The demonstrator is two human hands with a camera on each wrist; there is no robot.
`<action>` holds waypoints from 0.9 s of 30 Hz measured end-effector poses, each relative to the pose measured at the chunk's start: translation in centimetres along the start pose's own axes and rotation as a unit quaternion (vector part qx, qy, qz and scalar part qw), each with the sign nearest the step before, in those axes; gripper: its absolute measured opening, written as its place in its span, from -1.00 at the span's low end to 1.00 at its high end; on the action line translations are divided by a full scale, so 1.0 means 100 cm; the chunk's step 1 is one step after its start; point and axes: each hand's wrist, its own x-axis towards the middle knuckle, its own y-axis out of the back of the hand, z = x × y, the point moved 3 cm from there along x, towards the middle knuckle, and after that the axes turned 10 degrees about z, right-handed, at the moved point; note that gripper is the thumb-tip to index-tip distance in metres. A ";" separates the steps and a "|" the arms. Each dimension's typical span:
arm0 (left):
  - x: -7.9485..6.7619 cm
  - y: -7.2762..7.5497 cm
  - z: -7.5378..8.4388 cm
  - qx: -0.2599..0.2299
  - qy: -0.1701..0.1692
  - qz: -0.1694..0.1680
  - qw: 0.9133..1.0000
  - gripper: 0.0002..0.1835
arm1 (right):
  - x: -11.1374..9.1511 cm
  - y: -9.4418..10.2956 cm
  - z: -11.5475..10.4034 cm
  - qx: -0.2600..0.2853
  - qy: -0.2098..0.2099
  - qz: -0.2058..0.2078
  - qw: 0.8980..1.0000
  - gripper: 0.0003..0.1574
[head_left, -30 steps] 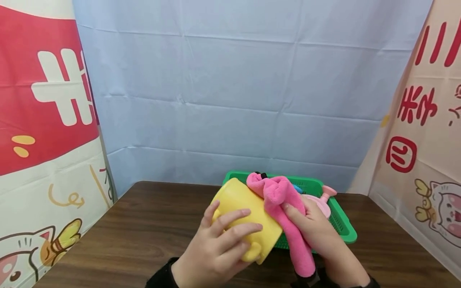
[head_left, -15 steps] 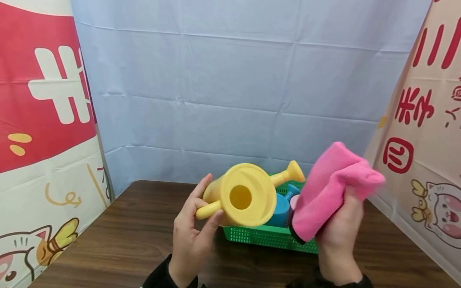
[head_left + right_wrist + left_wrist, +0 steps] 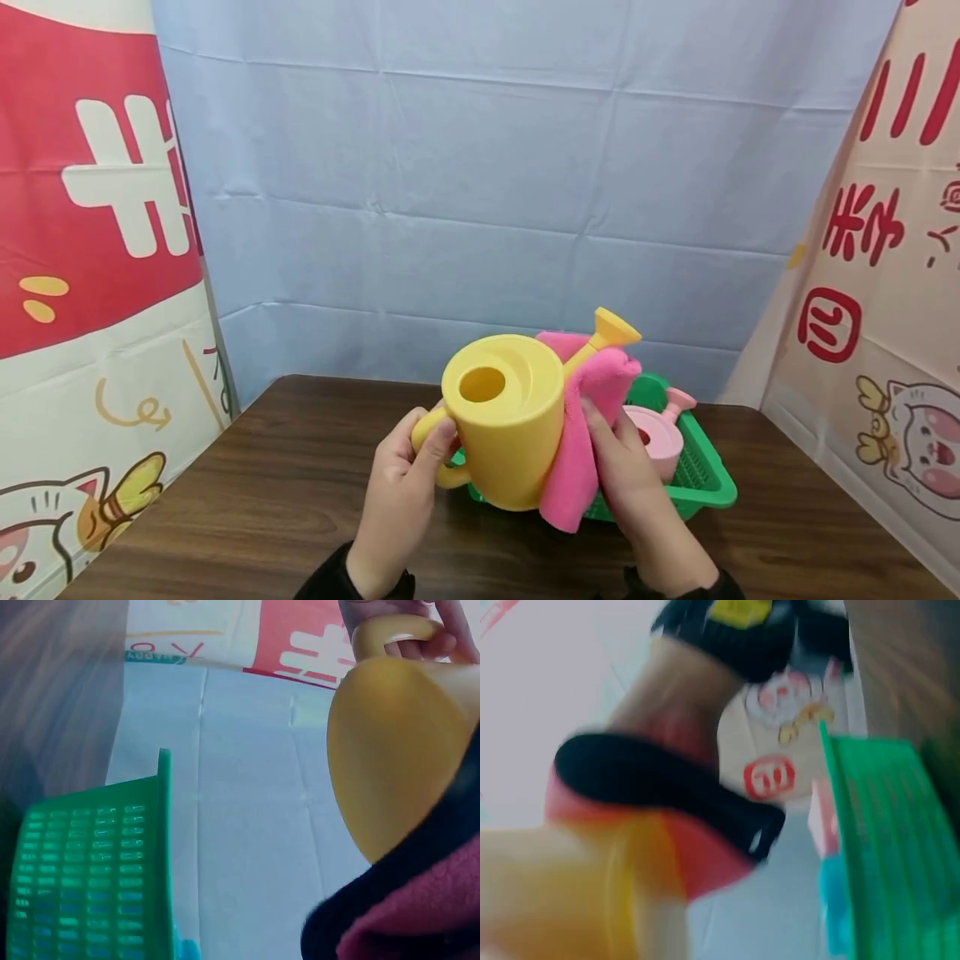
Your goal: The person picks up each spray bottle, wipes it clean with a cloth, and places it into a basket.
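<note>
In the head view a yellow toy watering can point(image 3: 513, 433) is held up over the near side of a green basket, its spout pointing right and up. My left hand point(image 3: 401, 487) grips the can's handle, thumb on top. A pink cloth point(image 3: 573, 454) with a dark edge is in my right hand point(image 3: 626, 471), which holds it against the can's right side below the spout. The right wrist view shows the can's bottom point(image 3: 397, 757) with the cloth point(image 3: 420, 907) close by it. The left wrist view is blurred.
The green basket point(image 3: 701, 475) stands on the dark wooden table point(image 3: 300, 483). Inside it sits a pink watering can point(image 3: 656, 437); something blue point(image 3: 834, 900) shows at its edge in the left wrist view. Printed curtains hang behind and at both sides.
The yellow can has turned from its side to nearly upright, top opening now up. My right hand swung the cloth out to the right, then back left onto the can.
</note>
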 end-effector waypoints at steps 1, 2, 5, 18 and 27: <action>0.001 0.001 0.000 0.011 0.004 -0.010 1.000 -0.72 | 0.000 0.000 0.000 0.010 -0.008 0.007 1.000 -0.54; 0.001 0.001 -0.001 0.020 0.002 -0.022 1.000 -0.73 | 0.000 0.001 0.000 0.018 -0.007 0.020 1.000 -0.56; 0.000 0.001 -0.003 0.041 0.009 -0.055 0.998 -0.75 | 0.000 0.008 -0.004 0.051 0.020 0.071 0.996 -0.65; 0.005 0.008 0.005 0.055 -0.007 0.028 0.998 -0.71 | -0.004 -0.011 0.005 -0.052 0.079 0.022 0.995 -0.67; 0.010 0.017 0.010 0.075 -0.020 0.053 0.996 -0.71 | -0.030 -0.030 -0.014 -0.136 0.326 0.037 0.935 -0.43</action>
